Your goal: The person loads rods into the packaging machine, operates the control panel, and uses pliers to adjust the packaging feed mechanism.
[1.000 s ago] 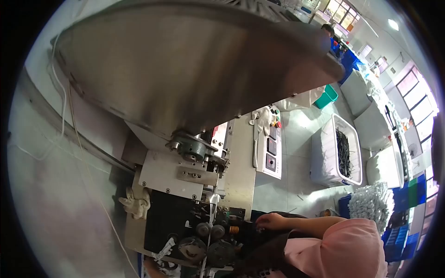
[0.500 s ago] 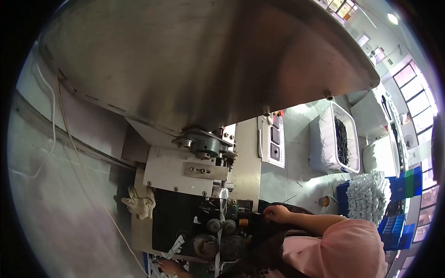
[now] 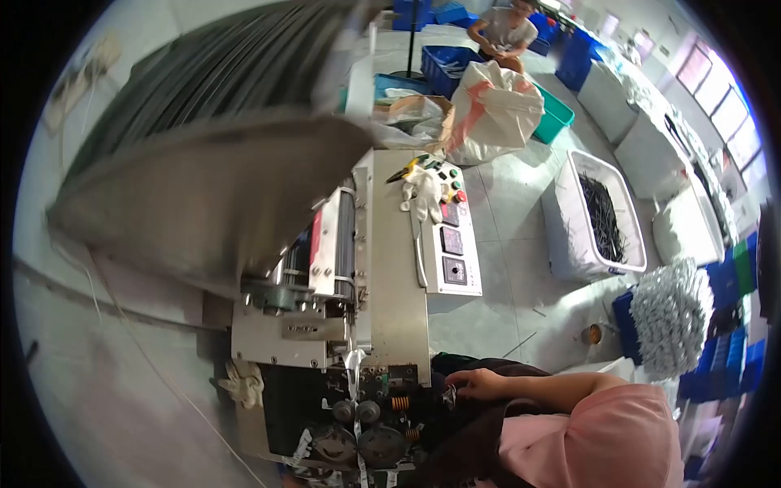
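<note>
My right hand (image 3: 476,384) reaches in from the right, fingers curled at a small shiny metal part (image 3: 450,396) on the machine's near side. What lies inside the fingers is too small to make out. My left hand is outside the view. Beside the right hand is the machine's dark working area (image 3: 285,407), with two small rollers (image 3: 368,411), a copper-coloured spring (image 3: 400,403) and larger discs (image 3: 382,446) below. A white strip (image 3: 353,366) runs down between the rollers. Another crumpled white strip (image 3: 303,446) lies at the left.
A steel hopper (image 3: 211,187) with long black strips (image 3: 220,73) overhangs the machine. White gloves (image 3: 425,191) lie by the control panel (image 3: 453,244); another glove (image 3: 242,384) hangs left. A white bin (image 3: 569,220) holds black strips. Another person (image 3: 506,37) sits behind a sack (image 3: 496,114).
The view has swung, so the hopper sits farther left and the control panel shows fully. My left hand, earlier by the white strip at the bottom, has left the view.
</note>
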A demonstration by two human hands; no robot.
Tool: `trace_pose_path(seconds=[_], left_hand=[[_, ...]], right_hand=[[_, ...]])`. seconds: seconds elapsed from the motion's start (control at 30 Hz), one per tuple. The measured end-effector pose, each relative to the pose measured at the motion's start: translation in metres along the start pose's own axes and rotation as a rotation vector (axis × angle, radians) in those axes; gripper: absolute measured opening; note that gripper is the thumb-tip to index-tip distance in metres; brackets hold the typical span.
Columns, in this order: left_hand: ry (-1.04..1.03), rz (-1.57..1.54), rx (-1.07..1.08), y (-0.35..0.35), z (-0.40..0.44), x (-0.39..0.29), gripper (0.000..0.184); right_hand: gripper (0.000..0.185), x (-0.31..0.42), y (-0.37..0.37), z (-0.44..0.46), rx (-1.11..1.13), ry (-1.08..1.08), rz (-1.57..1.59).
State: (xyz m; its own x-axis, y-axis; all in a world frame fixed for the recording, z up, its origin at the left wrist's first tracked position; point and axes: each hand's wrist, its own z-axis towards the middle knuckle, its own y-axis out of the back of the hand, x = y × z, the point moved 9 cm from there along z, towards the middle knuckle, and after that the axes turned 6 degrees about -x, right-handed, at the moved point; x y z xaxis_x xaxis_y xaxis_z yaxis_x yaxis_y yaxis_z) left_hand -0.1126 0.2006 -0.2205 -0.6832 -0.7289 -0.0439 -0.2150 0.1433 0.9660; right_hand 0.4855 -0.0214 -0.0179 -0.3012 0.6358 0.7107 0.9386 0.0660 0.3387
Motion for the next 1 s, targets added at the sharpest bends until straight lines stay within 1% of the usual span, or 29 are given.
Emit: trace_pose_path(seconds=[0.1,0.13,0.2,0.23,0.3,0.33,0.37,0.43,0.47,0.5,0.53,0.57,0.6,0.63,0.67,0.73,0.77,0.8,0.83,0.87,0.93,0.97,1.0], left_hand=[[-0.118,0.157,-0.052,0.029,-0.02,-0.014,0.035],[-0.151,0.207,-0.061,0.035,-0.025,-0.015,0.035],[-0.21,0.289,-0.081,0.049,-0.032,-0.017,0.035],[-0.236,0.332,-0.086,0.056,-0.035,-0.018,0.035],[-0.282,0.406,-0.105,0.074,-0.041,-0.018,0.035],[-0.308,0.452,-0.121,0.086,-0.042,-0.017,0.035],[-0.351,0.519,-0.14,0.099,-0.043,-0.019,0.036],[-0.477,0.66,-0.247,0.133,-0.04,-0.028,0.036],[-0.527,0.685,-0.336,0.158,-0.039,-0.035,0.036],[-0.531,0.637,-0.431,0.191,-0.034,-0.038,0.036],[-0.382,-0.109,-0.335,0.223,-0.029,-0.036,0.04],[-0.272,-0.886,-0.337,0.266,-0.048,-0.045,0.045],[-0.318,-1.054,-0.388,0.323,-0.105,-0.091,0.043],[-0.43,-1.017,-0.413,0.379,-0.16,-0.135,0.043],[-0.632,-1.142,-0.515,0.429,-0.214,-0.173,0.047],[-0.819,-1.036,-0.75,0.51,-0.365,-0.255,0.049],[-0.931,-0.991,-0.871,0.534,-0.428,-0.286,0.048],[-1.014,-0.958,-0.979,0.549,-0.469,-0.307,0.049],[-1.099,-0.924,-1.09,0.559,-0.502,-0.325,0.049],[-1.082,-0.907,-1.113,0.564,-0.523,-0.341,0.049],[-1.276,-1.2,-0.92,0.568,-0.551,-0.368,0.053],[-1.261,-1.191,-0.94,0.566,-0.556,-0.377,0.053],[-1.347,-1.164,-0.877,0.561,-0.561,-0.39,0.055]], right_hand=[[0.034,-0.021,0.004,-0.004,-0.114,0.057,0.074],[0.034,-0.022,0.007,-0.007,-0.115,0.061,0.098],[0.03,-0.013,0.018,-0.01,-0.162,0.15,0.047],[0.03,-0.011,0.022,-0.011,-0.153,0.159,0.062],[0.03,-0.012,0.03,-0.007,-0.118,0.102,0.152],[0.03,-0.01,0.04,-0.004,-0.199,0.174,0.163],[0.031,-0.009,0.053,0.001,-0.34,0.279,0.116],[0.034,0.006,0.082,0.015,-0.354,0.291,0.013],[0.036,0.008,0.097,0.035,-0.436,0.344,0.034],[0.038,0.012,0.112,0.056,-0.516,0.397,0.056],[0.038,0.028,0.133,0.072,-0.521,0.373,0.131],[0.038,0.047,0.157,0.091,-0.524,0.348,0.207],[0.038,0.06,0.175,0.121,-0.589,0.427,0.301],[0.038,0.072,0.196,0.153,-0.68,0.459,0.364],[0.039,0.093,0.223,0.169,-0.69,0.444,0.449],[0.04,0.111,0.251,0.224,-0.611,0.295,0.805],[0.041,0.121,0.262,0.246,-0.543,0.233,0.839],[0.043,0.131,0.268,0.265,-0.473,0.173,0.87],[0.047,0.14,0.274,0.281,-0.5,0.185,0.955],[0.046,0.145,0.279,0.303,-0.492,0.179,0.917],[0.045,0.157,0.286,0.337,-0.462,0.182,0.873],[0.042,0.157,0.285,0.352,-0.437,0.092,0.779],[0.039,0.153,0.282,0.36,-0.412,0.002,0.681]])
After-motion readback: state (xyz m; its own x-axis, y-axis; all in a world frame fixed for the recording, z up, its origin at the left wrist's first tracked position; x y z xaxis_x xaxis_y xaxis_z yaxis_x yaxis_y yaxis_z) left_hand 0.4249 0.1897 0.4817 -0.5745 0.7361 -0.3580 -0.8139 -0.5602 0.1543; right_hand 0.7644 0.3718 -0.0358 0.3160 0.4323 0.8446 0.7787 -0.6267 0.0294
